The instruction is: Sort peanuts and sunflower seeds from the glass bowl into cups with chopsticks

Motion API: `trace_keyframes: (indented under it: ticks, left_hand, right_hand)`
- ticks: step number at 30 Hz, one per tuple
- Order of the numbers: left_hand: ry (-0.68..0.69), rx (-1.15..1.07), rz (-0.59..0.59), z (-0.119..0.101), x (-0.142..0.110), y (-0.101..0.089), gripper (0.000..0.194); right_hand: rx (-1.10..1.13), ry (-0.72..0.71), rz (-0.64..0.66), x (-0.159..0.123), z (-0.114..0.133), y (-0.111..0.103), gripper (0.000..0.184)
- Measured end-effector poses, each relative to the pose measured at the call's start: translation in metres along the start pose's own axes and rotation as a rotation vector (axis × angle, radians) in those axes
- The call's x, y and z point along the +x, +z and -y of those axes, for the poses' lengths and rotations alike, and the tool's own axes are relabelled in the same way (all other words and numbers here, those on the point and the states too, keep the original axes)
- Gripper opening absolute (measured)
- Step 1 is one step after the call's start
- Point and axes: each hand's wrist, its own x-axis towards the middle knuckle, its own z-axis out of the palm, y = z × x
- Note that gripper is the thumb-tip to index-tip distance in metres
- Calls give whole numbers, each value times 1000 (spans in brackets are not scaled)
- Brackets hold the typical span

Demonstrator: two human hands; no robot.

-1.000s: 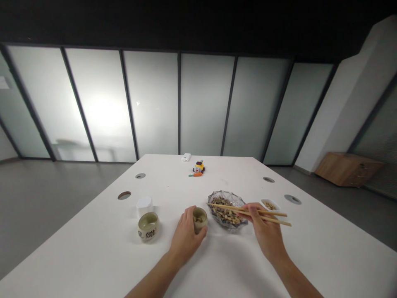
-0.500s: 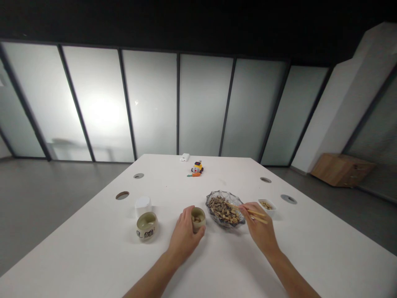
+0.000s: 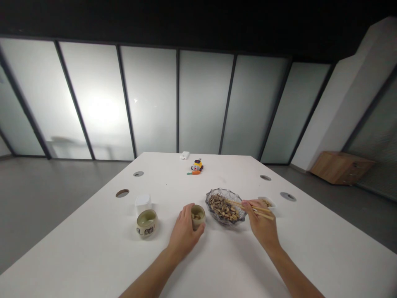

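Note:
My left hand is wrapped round a small greenish cup on the table, with a few pale pieces at its bottom. In my right hand is a pair of chopsticks, their tips reaching into the clear glass bowl. That bowl holds dark striped seeds on its left side and paler nuts or seeds nearer the front. Whether the tips pinch a piece is too small to tell. Partly behind my right hand stands a white dish of pale pieces.
A second greenish cup with dark characters stands at the left, before a white container. Farther off lie a toy car, a toy carrot and a white box-like object. Round holes pierce the white table.
The chopsticks, first held across the top of the glass bowl, have dipped into it and now lie closer together. My left hand stays on the cup. The view has shifted slightly.

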Motion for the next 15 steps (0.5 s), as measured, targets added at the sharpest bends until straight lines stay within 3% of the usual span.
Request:
trace_keyframes:
  ticks: [15]
  left_hand:
    - [32,24,-23,0,0,-1,58]
  right_hand:
    - [-102,-168,-39,2,6,-5,36]
